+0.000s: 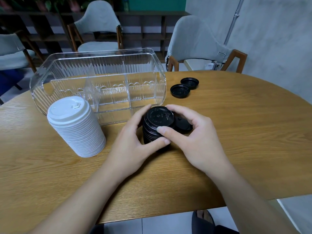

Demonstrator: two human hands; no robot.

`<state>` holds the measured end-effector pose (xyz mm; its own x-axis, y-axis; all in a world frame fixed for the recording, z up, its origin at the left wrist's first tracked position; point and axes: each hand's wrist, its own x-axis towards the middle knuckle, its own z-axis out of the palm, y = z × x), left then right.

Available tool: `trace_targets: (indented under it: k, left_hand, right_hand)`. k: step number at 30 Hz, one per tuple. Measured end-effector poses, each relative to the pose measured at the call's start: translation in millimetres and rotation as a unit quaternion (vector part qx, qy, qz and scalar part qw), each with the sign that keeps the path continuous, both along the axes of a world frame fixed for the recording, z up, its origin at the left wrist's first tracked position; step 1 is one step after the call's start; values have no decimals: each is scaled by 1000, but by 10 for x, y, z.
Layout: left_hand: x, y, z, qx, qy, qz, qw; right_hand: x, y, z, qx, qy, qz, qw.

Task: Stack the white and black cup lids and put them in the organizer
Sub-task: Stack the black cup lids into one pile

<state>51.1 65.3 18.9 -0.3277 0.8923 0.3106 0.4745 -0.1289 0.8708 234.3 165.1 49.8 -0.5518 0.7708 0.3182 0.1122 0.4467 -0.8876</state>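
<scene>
Gripping the black lid stack [156,125] from both sides, the left hand [135,141] and right hand [190,137] curl round it just near of the clear organizer [98,78]. White lid stack [76,127] stands left; two loose black lids [184,87] lie far right on open table [244,132].

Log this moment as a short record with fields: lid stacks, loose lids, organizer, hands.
white lids: tall stack standing on the table, untouched
black lids: shorter stack between both hands
loose black lids: two right of the organizer, one under the right hand
organizer: clear, divided, no lids inside
left hand: grips the black stack
right hand: grips the black stack
</scene>
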Motion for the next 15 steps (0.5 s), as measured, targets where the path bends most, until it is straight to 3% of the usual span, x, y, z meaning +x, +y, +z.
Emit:
trace_targets:
  k: [8, 15]
  left_hand:
    - [4, -11, 18, 4, 1, 1, 1000]
    - [-8, -15, 13, -9, -2, 6, 1000]
  right_hand:
    - [-2, 17, -25, 30, -39, 11, 999]
    - [-46, 49, -5, -24, -32, 44, 998]
